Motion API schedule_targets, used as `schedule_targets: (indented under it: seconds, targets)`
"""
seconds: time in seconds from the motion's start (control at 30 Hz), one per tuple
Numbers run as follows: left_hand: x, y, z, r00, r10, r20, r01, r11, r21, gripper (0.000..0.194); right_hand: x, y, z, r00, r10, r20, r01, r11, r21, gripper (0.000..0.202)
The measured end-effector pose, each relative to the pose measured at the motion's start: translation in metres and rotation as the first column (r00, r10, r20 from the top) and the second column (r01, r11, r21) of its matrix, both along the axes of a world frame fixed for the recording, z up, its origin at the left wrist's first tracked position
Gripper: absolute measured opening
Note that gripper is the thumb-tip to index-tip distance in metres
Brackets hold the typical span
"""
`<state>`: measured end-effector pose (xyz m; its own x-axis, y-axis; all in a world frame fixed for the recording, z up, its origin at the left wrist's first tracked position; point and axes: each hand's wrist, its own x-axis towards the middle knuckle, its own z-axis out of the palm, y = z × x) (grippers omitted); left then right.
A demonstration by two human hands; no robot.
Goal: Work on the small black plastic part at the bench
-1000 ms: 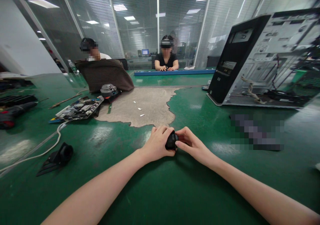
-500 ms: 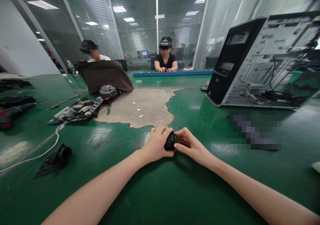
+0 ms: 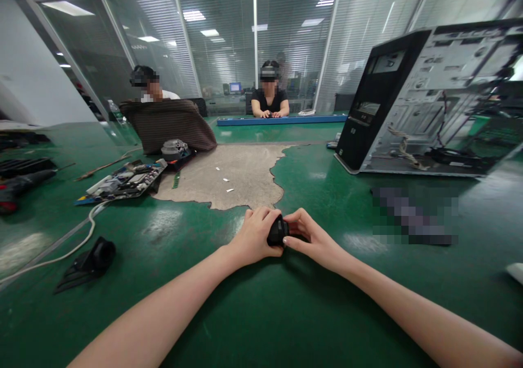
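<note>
A small black ridged object (image 3: pixel 277 230) is held low over the green tabletop, in the middle of the head view. Its exact kind does not show. My left hand (image 3: pixel 255 236) wraps round its left side, with the thumb below and the fingers over the top. On the right side, the thumb and fingers of my right hand (image 3: pixel 308 234) pinch its narrower end. Much of the object is hidden behind my fingers.
At the right stands an open computer case (image 3: pixel 355 112), with a blurred dark strip (image 3: pixel 408 215) before it. A circuit board (image 3: pixel 126 180), white cable (image 3: pixel 90 225) and black part (image 3: pixel 92 259) lie left. Beyond a blue bar (image 3: pixel 281 120) sits a person (image 3: pixel 270 100); another sits far left.
The whole view has shifted slightly. Both hands keep the same grip, and the black object appears turned a little between them.
</note>
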<state>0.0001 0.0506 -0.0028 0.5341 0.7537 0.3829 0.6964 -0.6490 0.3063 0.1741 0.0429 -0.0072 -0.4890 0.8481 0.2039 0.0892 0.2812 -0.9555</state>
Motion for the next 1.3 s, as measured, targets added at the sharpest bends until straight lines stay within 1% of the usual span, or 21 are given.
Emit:
schedule_targets:
  seconds: [0.17,0.3,0.5,0.57,0.7,0.83,0.9,1.07,1.17,1.3]
  targets:
    - [-0.0001,-0.0001,0.0000,1.000,0.004,0.007,-0.004,1.000,0.004,0.057,-0.0036,0.0011,0.0006,0.999,-0.045,-0.031,0.044,0.999,-0.029,0.015]
    - [-0.0006,-0.0001,0.0003,1.000,-0.007,0.010,0.007,1.000,0.001,0.055,-0.0055,0.0028,0.0020,0.996,-0.087,-0.009,0.087,0.996,-0.007,0.017]
    - [-0.0009,-0.0012,0.0018,1.000,-0.010,0.017,0.010,1.000,-0.016,0.054,-0.0008,0.0015,0.0024,1.000,-0.007,-0.020,0.006,0.998,-0.057,0.022]
    - [-0.0007,-0.0015,0.0019,1.000,-0.008,0.018,0.008,1.000,-0.020,0.054,-0.0003,0.0006,0.0021,1.000,-0.013,-0.023,0.012,0.999,-0.053,0.023]
    - [0.0001,-0.0013,0.0018,1.000,0.003,0.019,-0.002,1.000,-0.025,0.055,-0.0028,0.0005,0.0022,0.998,-0.051,-0.036,0.050,0.998,-0.042,0.018]
    - [0.0001,-0.0008,0.0015,1.000,0.004,0.017,-0.004,1.000,-0.024,0.056,-0.0051,0.0018,0.0043,0.997,-0.079,-0.019,0.079,0.997,-0.027,0.019]
    - [-0.0003,-0.0009,0.0013,1.000,0.001,0.014,-0.001,1.000,-0.018,0.056,-0.0050,0.0024,0.0052,0.997,-0.076,-0.010,0.076,0.997,-0.032,0.022]
    - [-0.0010,-0.0014,0.0017,1.000,-0.007,0.012,0.007,1.000,-0.017,0.055,-0.0026,0.0013,0.0038,1.000,-0.016,-0.010,0.015,0.999,-0.048,0.022]
    - [-0.0009,-0.0016,0.0025,1.000,-0.005,0.014,0.006,1.000,-0.030,0.055,-0.0021,0.0000,0.0011,0.999,-0.040,-0.013,0.040,0.999,-0.008,0.022]
    - [-0.0009,-0.0016,0.0031,1.000,-0.005,0.018,0.005,1.000,-0.027,0.055,-0.0032,-0.0001,-0.0005,0.999,-0.051,-0.015,0.051,0.999,-0.008,0.015]
